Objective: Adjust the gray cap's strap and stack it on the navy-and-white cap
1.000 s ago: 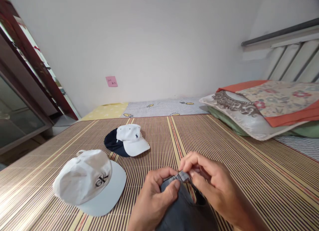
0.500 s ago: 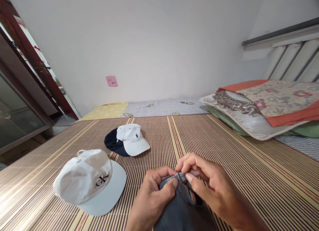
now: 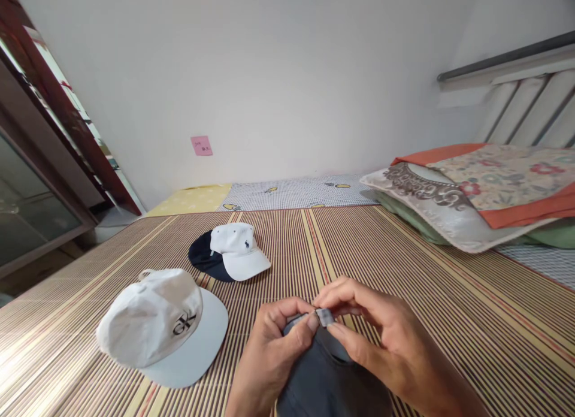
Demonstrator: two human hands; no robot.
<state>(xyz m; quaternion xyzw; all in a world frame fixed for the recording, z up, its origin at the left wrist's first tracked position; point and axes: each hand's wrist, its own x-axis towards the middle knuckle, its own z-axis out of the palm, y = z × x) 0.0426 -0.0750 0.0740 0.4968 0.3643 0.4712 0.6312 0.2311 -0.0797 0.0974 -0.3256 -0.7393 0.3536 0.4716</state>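
Strap (image 3: pixel 324 317) of dk-grey baseball cap (image 3: pixel 332 387) is pinched by L hand (image 3: pixel 276 348) & R hand (image 3: pixel 380 336), off far edge of mat (image 3: pixel 287 249); prob. being adjusted; steady grip needed next.

Wall (image 3: pixel 305 75): soft light, dimmer at upper right
Mat (image 3: pixel 287 267): pale glare, lower left
Door frame (image 3: pixel 69 111): slanted, stretched near the edge
Dark cap (image 3: pixel 335 384): dim, little detail

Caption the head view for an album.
Left grip and right grip at the strap of a dark cap over a striped mat, a CK cap and another white cap to the left.
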